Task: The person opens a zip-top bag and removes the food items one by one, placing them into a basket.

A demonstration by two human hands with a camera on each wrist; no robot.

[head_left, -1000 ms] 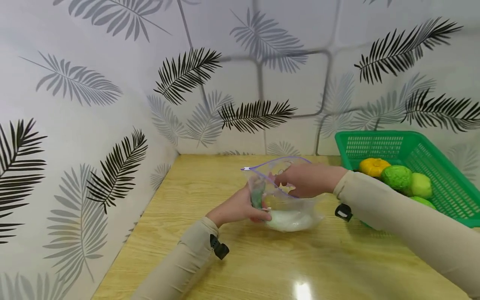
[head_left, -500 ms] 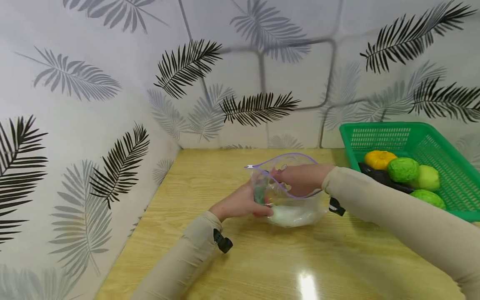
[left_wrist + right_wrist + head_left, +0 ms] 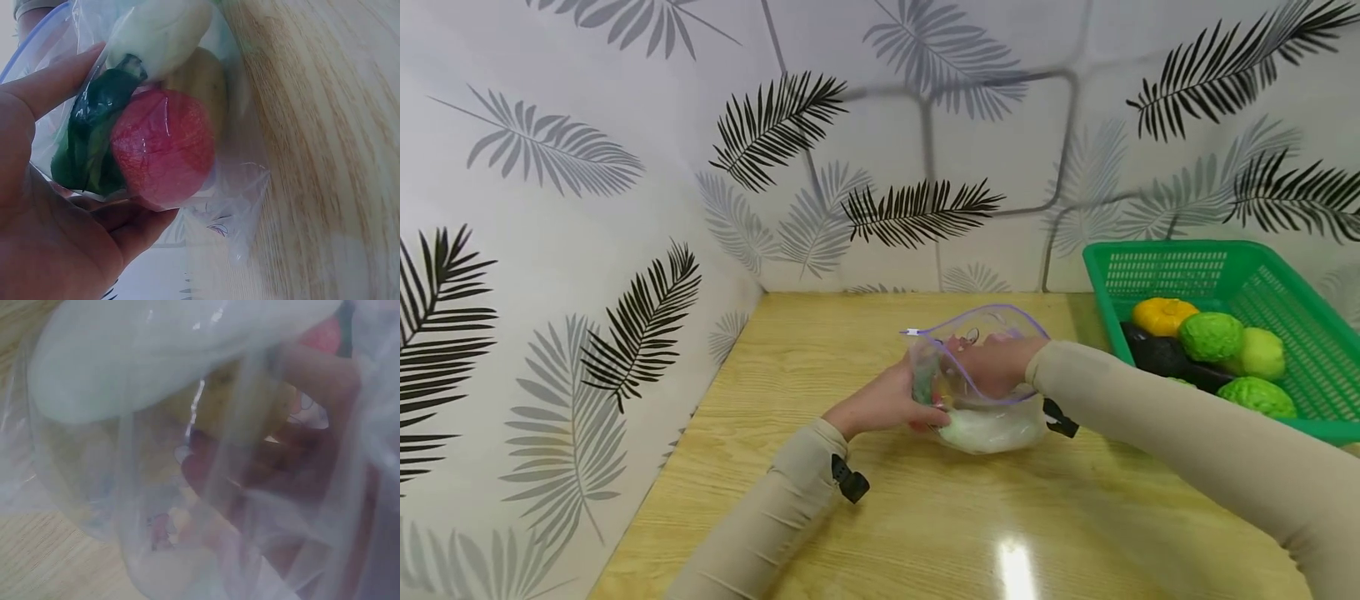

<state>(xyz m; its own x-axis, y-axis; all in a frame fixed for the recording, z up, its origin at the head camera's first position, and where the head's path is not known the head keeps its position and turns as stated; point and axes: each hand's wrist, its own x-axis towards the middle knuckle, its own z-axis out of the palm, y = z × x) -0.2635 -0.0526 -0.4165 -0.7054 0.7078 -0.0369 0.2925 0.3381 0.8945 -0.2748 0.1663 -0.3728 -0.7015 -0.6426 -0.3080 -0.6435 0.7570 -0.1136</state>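
A: Who has hold of what at the wooden table (image 3: pixel 820 342)?

B: A person's left hand (image 3: pixel 883 404) grips the near-left side of a clear plastic bag (image 3: pixel 955 392), thumb on one face, fingers curled round the other. The bag rests on the tabletop, its purple-edged mouth gaping upward.

A: And the right hand (image 3: pixel 996 364)?

B: It reaches through the mouth into the bag. Its fingers look bent beside a tan, potato-like item (image 3: pixel 240 403), but the plastic blurs them; whether they hold it, one cannot tell.

A: What else fills the bag?

B: A dark green pepper (image 3: pixel 94 131) and a red, round item (image 3: pixel 165 150) lie side by side within the left hand's grasp, a long white item (image 3: pixel 162 34) next to them.

A: Beyond the right forearm?

B: A green plastic basket (image 3: pixel 1311 317) holds a small orange pumpkin (image 3: pixel 1163 316), a dark, glossy vegetable (image 3: pixel 1157 357), a pale green, round item (image 3: pixel 1260 354) and crinkled green, cabbage-like pieces (image 3: pixel 1210 336). Behind stands a leaf-patterned wall (image 3: pixel 985 158).
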